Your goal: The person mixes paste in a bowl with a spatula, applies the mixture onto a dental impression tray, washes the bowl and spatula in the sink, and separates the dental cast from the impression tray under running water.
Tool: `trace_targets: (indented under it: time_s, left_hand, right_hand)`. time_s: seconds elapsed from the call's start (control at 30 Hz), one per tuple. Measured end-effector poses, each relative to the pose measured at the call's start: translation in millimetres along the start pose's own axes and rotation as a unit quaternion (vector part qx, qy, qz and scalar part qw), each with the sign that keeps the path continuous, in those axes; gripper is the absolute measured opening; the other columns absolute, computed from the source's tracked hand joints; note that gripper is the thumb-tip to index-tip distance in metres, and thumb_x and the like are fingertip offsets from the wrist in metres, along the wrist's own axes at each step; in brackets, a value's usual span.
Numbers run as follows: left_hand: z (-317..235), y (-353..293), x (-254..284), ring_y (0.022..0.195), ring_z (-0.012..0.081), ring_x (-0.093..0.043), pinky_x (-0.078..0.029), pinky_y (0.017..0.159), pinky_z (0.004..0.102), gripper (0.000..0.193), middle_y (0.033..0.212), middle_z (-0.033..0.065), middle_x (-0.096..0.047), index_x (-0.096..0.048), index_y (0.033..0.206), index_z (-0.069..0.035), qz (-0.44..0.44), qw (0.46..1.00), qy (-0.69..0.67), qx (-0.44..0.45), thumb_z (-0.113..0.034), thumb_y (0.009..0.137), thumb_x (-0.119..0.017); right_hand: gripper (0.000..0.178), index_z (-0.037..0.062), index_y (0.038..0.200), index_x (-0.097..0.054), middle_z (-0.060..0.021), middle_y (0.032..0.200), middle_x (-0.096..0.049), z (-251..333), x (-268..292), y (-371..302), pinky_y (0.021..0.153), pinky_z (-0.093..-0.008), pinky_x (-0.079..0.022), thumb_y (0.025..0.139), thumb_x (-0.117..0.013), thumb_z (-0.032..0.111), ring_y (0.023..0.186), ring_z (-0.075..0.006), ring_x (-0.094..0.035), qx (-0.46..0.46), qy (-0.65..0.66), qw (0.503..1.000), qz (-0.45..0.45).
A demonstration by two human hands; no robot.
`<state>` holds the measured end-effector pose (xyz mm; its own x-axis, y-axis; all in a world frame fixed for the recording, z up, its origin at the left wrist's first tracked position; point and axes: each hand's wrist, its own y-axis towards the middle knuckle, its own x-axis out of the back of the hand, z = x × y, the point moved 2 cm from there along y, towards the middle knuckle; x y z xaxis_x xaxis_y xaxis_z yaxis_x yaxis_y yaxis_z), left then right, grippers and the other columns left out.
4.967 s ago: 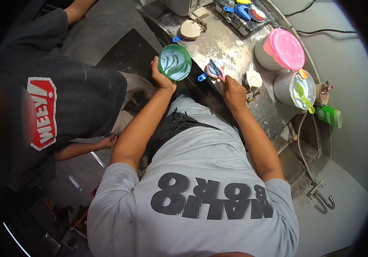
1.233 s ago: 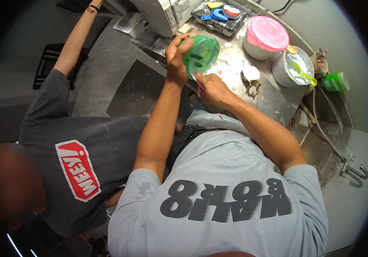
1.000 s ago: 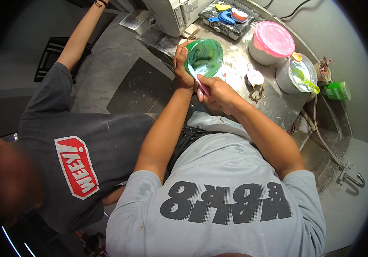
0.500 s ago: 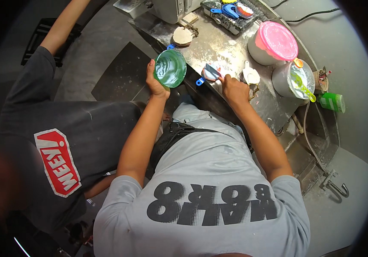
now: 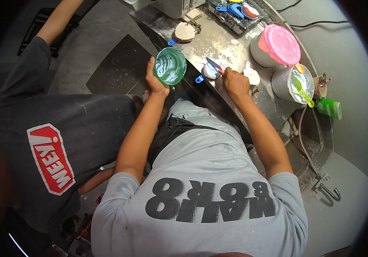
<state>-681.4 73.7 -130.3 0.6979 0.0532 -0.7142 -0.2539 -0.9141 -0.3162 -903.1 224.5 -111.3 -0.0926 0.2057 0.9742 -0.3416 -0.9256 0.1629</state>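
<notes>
My left hand [image 5: 155,84] grips a green mixing bowl [image 5: 170,66] around its side, the mouth tipped towards me. Wet pale paste coats its inside. With the fingers of my right hand [image 5: 236,87] I hold a dark-bladed spatula [image 5: 214,64]. Its blade lies over a dental impression tray [image 5: 210,73] at the bench's front edge, filled with pale material and with a blue handle [image 5: 200,79] sticking out to the left. I cannot tell whether the blade touches the material. Just right of my right hand lies a whitish plaster cast [image 5: 251,76].
Another plaster-topped tray [image 5: 185,31] sits farther back on the metal bench [image 5: 218,40]. Blue trays rest on a dark boxy device [image 5: 231,21]. At right stand a pink-lidded bucket [image 5: 280,43] and an open powder tub [image 5: 285,83] with a green scoop [image 5: 303,92]. A co-worker [image 5: 64,128] is close at my left.
The spatula blade has shifted slightly away from me over the tray and now sits at its far side. The bowl stays in my left hand. The whole view has shifted a little.
</notes>
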Motion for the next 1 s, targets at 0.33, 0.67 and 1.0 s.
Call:
trace_targets:
  time_s: [0.33,0.67,1.0]
  left_hand:
    - [-2.6,-8.4,-8.1,0.086,0.0205,-0.066,-0.053,0.081,0.0351,0.031,0.094,0.0064,-0.067,-0.063,0.099,-0.007,-0.012,1.000,-0.001,0.013,-0.037,0.092,-0.059]
    - [8.2,-7.3,-7.5,0.088,0.0193,-0.065,-0.052,0.082,0.0347,0.032,0.096,0.0051,-0.067,-0.063,0.101,-0.008,-0.004,0.999,-0.002,0.042,-0.039,0.091,-0.059]
    - [9.7,-8.6,-12.3,0.087,0.0193,-0.065,-0.052,0.082,0.0347,0.034,0.096,0.0051,-0.067,-0.063,0.101,-0.008,0.002,0.999,0.001,0.035,-0.040,0.091,-0.059]
  right_hand:
    - [0.034,0.0052,0.083,-0.058,-0.0183,0.069,-0.065,3.0,4.7,-9.3,0.051,-0.0478,-0.047,0.097,-0.051,0.035,0.058,-0.0377,-0.063,-0.016,0.029,0.999,0.043]
    - [0.039,0.0043,0.079,-0.058,-0.0176,0.065,-0.065,-1.0,1.2,-8.8,0.047,-0.0449,-0.048,0.097,-0.049,0.037,0.053,-0.0347,-0.064,0.003,-0.004,1.000,0.030]
    - [0.040,0.0036,0.082,-0.060,-0.0185,0.067,-0.066,-5.9,-2.9,-5.9,0.050,-0.0459,-0.050,0.098,-0.048,0.038,0.056,-0.0356,-0.065,-0.009,0.001,0.999,0.049]
